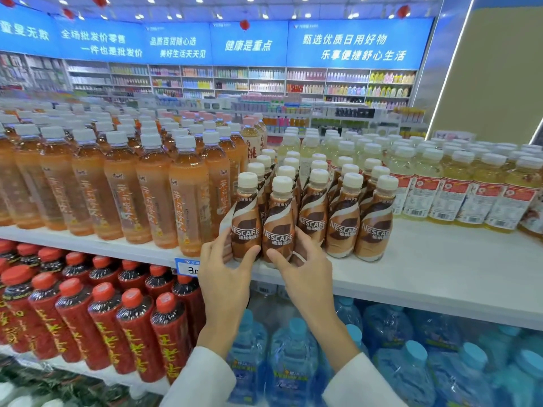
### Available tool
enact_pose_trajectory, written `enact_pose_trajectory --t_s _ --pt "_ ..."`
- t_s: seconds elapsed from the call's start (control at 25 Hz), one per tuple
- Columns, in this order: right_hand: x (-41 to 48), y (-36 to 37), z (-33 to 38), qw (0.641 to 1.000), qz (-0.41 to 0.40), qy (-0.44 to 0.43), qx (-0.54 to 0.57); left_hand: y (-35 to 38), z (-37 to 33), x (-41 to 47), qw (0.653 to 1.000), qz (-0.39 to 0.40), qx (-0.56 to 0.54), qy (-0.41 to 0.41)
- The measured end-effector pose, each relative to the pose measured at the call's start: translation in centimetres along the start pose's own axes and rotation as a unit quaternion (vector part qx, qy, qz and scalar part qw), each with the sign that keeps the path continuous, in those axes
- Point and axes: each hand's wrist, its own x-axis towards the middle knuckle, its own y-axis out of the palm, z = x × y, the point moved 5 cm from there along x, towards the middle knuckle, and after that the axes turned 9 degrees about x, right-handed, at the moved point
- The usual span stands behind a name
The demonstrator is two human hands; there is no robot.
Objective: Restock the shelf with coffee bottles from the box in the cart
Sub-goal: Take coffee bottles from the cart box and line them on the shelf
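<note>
Brown Nescafe coffee bottles with cream caps stand in rows on the white top shelf. My left hand grips the base of the leftmost front coffee bottle, thumb on its front. My right hand grips the base of the coffee bottle beside it. Both bottles stand upright at the shelf's front edge. More coffee bottles line up to the right and behind. The box and the cart are out of view.
Orange tea bottles crowd the shelf just left of the coffee. Pale yellow drink bottles stand to the right. Below are red-capped dark bottles and blue water jugs. A price tag hangs on the shelf edge.
</note>
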Motion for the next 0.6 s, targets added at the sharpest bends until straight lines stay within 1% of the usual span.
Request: enact_pose_trajectory --t_s 0.32,0.6 --pt "0.02 0.22 -0.22 0.999 -0.005 -0.009 -0.037 0.10 0.13 0.07 1.000 0.000 -0.003 0.008" --pt "0.37 0.45 -0.30 0.999 -0.003 -0.005 -0.048 0.22 -0.12 0.26 1.000 0.005 -0.006 0.008"
